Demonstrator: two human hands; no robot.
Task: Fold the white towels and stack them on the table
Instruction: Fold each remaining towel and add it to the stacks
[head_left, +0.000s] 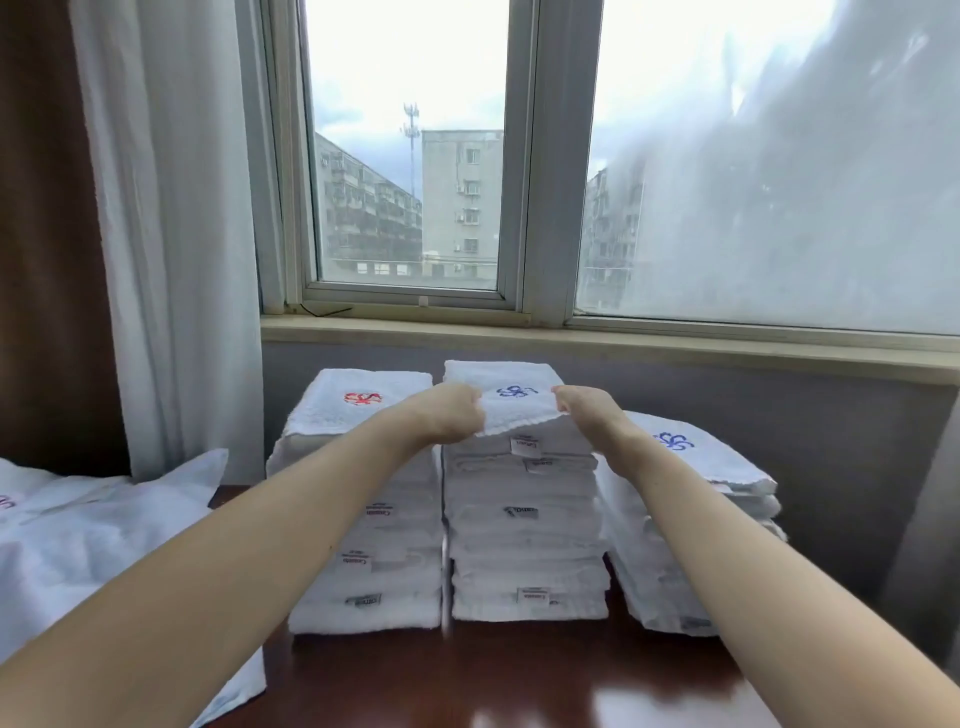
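Left hand (457, 415), fingers curled, pinches the left edge of the folded top towel (514, 395) with a blue emblem, while the right hand (584, 408) grips its right edge in the same way, holding it on top of the middle stack (524, 545). Across the dark wooden surface (493, 670), loose white towels (93, 535) lie at the far left, then a left stack (374, 571) topped by a red emblem, the taller middle stack touching it, and a lower right stack (727, 467) with a blue emblem.
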